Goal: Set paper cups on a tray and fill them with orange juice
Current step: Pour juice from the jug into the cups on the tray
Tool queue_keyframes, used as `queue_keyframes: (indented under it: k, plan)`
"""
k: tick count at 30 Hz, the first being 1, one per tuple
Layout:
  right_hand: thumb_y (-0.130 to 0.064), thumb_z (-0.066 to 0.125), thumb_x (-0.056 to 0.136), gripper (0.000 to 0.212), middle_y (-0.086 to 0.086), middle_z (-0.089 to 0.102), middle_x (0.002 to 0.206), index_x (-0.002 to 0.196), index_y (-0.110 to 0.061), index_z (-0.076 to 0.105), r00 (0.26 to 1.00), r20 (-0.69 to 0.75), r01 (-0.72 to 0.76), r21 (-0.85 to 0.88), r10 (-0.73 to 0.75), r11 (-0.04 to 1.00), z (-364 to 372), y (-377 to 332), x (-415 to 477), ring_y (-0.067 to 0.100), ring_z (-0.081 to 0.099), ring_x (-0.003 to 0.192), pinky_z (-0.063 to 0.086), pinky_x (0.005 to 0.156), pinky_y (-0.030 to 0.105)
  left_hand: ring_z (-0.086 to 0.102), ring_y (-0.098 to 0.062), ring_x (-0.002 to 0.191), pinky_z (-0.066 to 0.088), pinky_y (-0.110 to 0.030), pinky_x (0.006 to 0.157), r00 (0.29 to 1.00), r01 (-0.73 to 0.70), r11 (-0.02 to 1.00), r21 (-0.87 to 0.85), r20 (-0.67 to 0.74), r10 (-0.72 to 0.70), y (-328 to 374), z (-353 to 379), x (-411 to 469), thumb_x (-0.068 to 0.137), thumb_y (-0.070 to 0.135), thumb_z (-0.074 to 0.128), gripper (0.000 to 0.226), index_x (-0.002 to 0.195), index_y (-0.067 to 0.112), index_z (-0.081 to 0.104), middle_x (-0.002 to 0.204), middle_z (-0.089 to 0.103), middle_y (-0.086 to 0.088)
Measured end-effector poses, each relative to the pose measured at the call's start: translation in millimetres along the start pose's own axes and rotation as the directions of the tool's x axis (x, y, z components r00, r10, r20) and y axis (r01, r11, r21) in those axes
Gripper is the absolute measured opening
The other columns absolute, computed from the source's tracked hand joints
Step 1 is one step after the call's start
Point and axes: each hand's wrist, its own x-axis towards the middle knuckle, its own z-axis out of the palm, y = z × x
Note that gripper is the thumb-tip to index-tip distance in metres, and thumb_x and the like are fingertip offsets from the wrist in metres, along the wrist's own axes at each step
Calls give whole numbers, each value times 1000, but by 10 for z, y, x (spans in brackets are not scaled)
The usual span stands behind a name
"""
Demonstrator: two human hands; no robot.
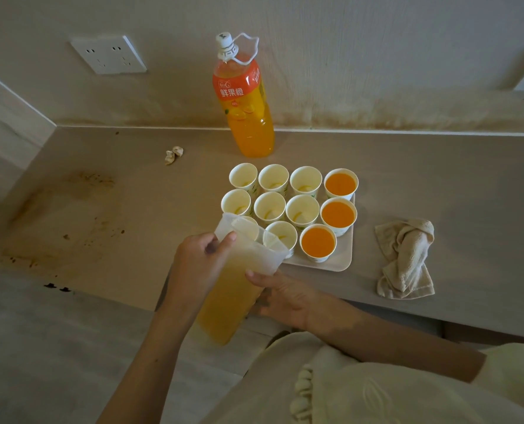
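The left hand curls its fingers round the rim end of a translucent pitcher of orange juice. The right hand wraps its lower side, tilting the spout over the front-left corner of the tray, near the front edge of the surface. Three filled cups stand on the right of the tray among empty cups, with a towel to the right, a capped bottle behind and a broad stained stretch to the left.

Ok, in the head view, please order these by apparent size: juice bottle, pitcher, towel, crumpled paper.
1. pitcher and juice bottle: they look alike, and the pitcher is nearer the camera, so unranked
2. towel
3. crumpled paper
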Motion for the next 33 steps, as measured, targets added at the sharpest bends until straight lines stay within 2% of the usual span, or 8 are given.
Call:
queue_keyframes:
  k: [8,13,23,28,33]
  plan:
    - [-33,99,39,112,15,62,130,138,-20,48,1000,16,8,9,-8,1000,-17,-15,4,35,58,120,52,94,54,39,-18,55,36,-36,57,1000,-11,1000,27,15,10,11,19,46,88,38,64,51,53,9,41,54,41,-1]
    - [-32,100,37,114,15,62,130,138,-20,47,1000,16,3,29,-3,1000,-23,-22,0,36,58,120,52,94,53,40,-18,56,36,-34,59,1000,15,999,35,24,-16,57,29,48,88,39,62,49,52,14,41,55,42,1]
    - [-32,100,38,114,15,61,131,138,-20,48,1000,15,7,24,-7,1000,-26,-24,3,36,57,122,48,98,57,42,-18,57,37,-33,60,1000,24,999,46,19,-25,88,29,42,88,39,62,48,54,12,43,57,45,-2]
    - [-32,100,37,113,15,62,129,137,-19,50,1000,13,9,21,-9,1000,-20,-27,-12,36,58,120,51,95,54,43,-19,58,38,-34,60,999,32,998,54,23,-34,84,20,42,88,39,62,48,53,12,42,58,46,-4]
    - [-34,99,39,111,16,61,131,137,-17,50,1000,27,11,5,-12,1000,-5,-28,-6,37,56,122,46,101,57,42,-20,59,37,-35,59,999,34,998,50,29,-35,90,8,47,88,40,62,50,56,6,44,60,47,-9]
